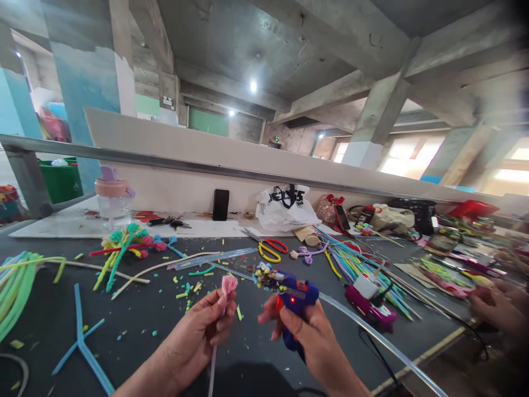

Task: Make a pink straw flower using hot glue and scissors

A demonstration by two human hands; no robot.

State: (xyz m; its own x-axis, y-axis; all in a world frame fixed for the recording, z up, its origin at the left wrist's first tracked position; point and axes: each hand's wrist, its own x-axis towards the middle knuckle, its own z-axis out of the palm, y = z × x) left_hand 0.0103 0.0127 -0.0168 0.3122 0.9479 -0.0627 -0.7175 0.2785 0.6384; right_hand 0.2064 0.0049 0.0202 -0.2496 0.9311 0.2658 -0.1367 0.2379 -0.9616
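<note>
My left hand [202, 320] is closed around a pink pipe-cleaner flower [230, 284], its bunched head poking up above the thumb. A pale stem [212, 372] hangs down below the fingers. In my right hand [316, 339] is a blue hot glue gun [303, 295] with a red light lit on its side. The gun's nozzle end, crusted with colourful scraps [268, 277], points left towards the flower but is apart from it. A long clear glue stick [372, 328] extends from behind the gun towards the lower right.
Scissors [270, 251], pipe-cleaner flowers [128, 242], blue stems [82, 342] and clear glue sticks [212, 258] lie on the dark table. A bottle [112, 201], phone [221, 205] and white bag [285, 209] stand behind. At right are a purple device [370, 306] and another person's hand [491, 306].
</note>
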